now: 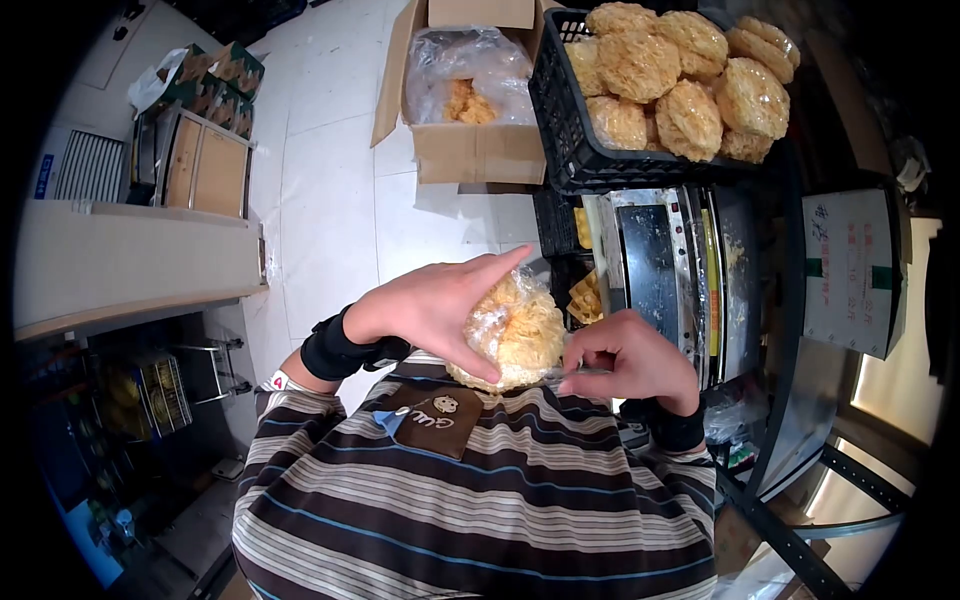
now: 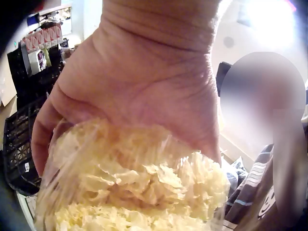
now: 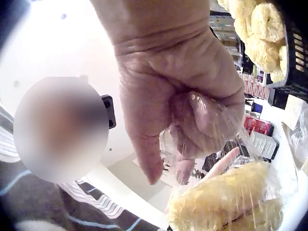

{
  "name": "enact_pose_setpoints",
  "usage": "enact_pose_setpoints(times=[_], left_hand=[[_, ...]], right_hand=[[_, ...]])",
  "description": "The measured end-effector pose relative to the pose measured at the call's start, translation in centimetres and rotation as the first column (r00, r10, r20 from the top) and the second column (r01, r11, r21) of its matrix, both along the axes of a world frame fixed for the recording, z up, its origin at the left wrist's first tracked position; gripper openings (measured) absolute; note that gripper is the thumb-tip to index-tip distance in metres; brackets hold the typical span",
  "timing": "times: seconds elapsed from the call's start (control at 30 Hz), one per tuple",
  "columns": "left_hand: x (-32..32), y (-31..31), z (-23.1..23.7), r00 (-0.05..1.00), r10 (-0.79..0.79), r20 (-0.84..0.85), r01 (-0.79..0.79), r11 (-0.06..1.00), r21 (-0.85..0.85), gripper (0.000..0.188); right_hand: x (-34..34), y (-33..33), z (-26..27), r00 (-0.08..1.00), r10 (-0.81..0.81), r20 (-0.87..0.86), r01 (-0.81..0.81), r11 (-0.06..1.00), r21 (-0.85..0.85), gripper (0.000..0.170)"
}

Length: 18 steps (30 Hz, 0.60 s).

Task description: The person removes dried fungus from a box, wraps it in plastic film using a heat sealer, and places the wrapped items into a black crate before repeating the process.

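A round, pale yellow, flaky bundle [image 1: 525, 340] in clear plastic is held in front of the striped shirt. My left hand [image 1: 440, 305] grips it from the left, thumb across its near side; in the left wrist view the palm [image 2: 139, 91] lies against the wrapped bundle [image 2: 139, 183]. At its right side, my right hand [image 1: 635, 362] has curled fingers. Seen from the right wrist, that hand [image 3: 178, 106] pinches a stretched part of the clear plastic [image 3: 240, 130], with the bundle [image 3: 226, 197] below it.
A black crate [image 1: 560, 150] heaped with similar wrapped bundles [image 1: 690, 120] stands at the upper right. Left of it is an open cardboard box [image 1: 480, 155] lined with clear plastic. Metal equipment [image 1: 650, 270] and a white carton [image 1: 850, 270] stand on the right.
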<state>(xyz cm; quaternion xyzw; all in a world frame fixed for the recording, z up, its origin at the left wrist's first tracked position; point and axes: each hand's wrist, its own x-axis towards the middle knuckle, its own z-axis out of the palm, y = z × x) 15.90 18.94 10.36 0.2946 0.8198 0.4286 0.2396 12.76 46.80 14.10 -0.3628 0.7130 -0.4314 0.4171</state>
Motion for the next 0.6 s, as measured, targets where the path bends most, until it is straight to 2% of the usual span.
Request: enact_pose_setpoints(times=[0.07, 0.13, 0.17, 0.23, 0.27, 0.33, 0.47, 0.53, 0.6], left_hand=[[-0.1, 0.2, 0.1, 1.0, -0.006, 0.014, 0.006, 1.0, -0.013, 0.131], [-0.1, 0.3, -0.1, 1.0, 0.001, -0.015, -0.001, 1.0, -0.006, 0.131], [-0.1, 0.4, -0.2, 0.999, 0.007, -0.044, -0.007, 1.0, 0.001, 0.13], [-0.3, 0.6, 0.1, 0.999, 0.001, -0.039, -0.002, 1.0, -0.022, 0.13], [-0.4, 0.6, 0.2, 0.999, -0.006, -0.032, 0.005, 0.999, -0.046, 0.13], [-0.5, 0.7, 0.1, 0.999, -0.028, -0.035, 0.026, 0.997, -0.068, 0.127], [-0.5, 0.5, 0.2, 0.996, -0.058, -0.072, 0.054, 0.997, -0.058, 0.12], [-0.6, 0.3, 0.2, 0.995, -0.071, -0.073, 0.067, 0.996, -0.058, 0.122], [-0.6, 0.2, 0.3, 0.994, -0.078, -0.076, 0.074, 0.996, -0.057, 0.124]], right_hand=[[-0.3, -0.1, -0.1, 0.997, 0.063, 0.047, -0.064, 0.997, 0.037, 0.019], [-0.4, -0.4, -1.0, 1.0, 0.001, -0.027, -0.007, 0.974, -0.229, 0.01], [-0.2, -0.4, -1.2, 1.0, 0.003, -0.028, -0.009, 0.974, -0.228, 0.01], [0.2, -0.5, -1.6, 0.986, -0.077, 0.151, 0.106, 0.976, -0.191, 0.01], [0.2, -0.5, -1.6, 0.986, -0.076, 0.151, 0.105, 0.976, -0.191, 0.01], [0.3, -0.7, -1.8, 0.946, -0.104, 0.306, 0.151, 0.98, -0.132, 0.012], [0.7, -0.8, -2.4, 0.928, -0.21, 0.307, 0.252, 0.962, -0.105, 0.014], [0.9, -1.0, -2.7, 0.868, -0.28, 0.41, 0.379, 0.907, -0.183, 0.015], [1.1, -1.0, -3.5, 0.852, -0.311, 0.422, 0.417, 0.889, -0.187, 0.014]])
